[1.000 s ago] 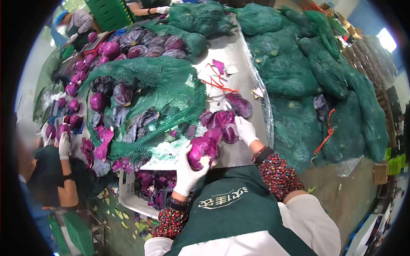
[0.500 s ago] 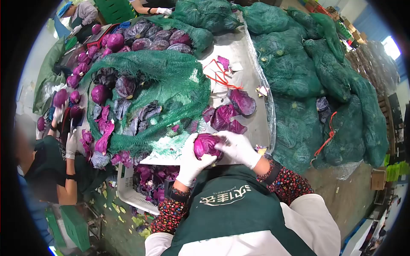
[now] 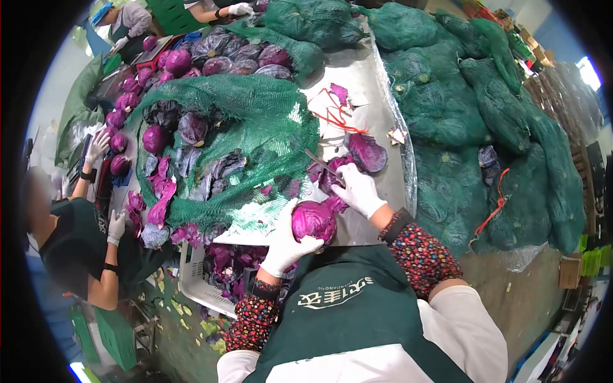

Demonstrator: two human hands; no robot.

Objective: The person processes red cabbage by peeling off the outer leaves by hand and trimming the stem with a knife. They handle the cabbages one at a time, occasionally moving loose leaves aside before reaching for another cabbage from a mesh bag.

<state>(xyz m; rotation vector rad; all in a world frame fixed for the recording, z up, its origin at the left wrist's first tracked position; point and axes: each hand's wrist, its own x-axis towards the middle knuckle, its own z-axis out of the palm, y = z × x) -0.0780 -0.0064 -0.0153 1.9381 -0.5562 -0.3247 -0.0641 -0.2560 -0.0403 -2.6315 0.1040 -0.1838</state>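
My left hand [image 3: 285, 241], in a white glove, is wrapped round a trimmed red cabbage [image 3: 313, 222] and holds it at the near edge of the table. Up and to the right, my gloved right hand [image 3: 359, 191] closes on a knife [image 3: 322, 164], its thin dark blade pointing toward the far left. Loose purple cabbage leaves [image 3: 367, 153] lie under and beyond the right hand. To the left spreads an opened green mesh bag [image 3: 255, 121] with cabbages and dark outer leaves in it.
A white crate [image 3: 195, 284] of purple leaves stands below the table edge. Full green mesh bags [image 3: 434, 108] are stacked at right. Red string [image 3: 338, 115] lies on the table [image 3: 377, 83]. At left a co-worker [image 3: 76, 236] reaches toward a row of cabbages [image 3: 115, 119].
My right hand has left the cabbage and moved up over the loose leaves, where a knife now shows in it. The left hand still holds the cabbage.
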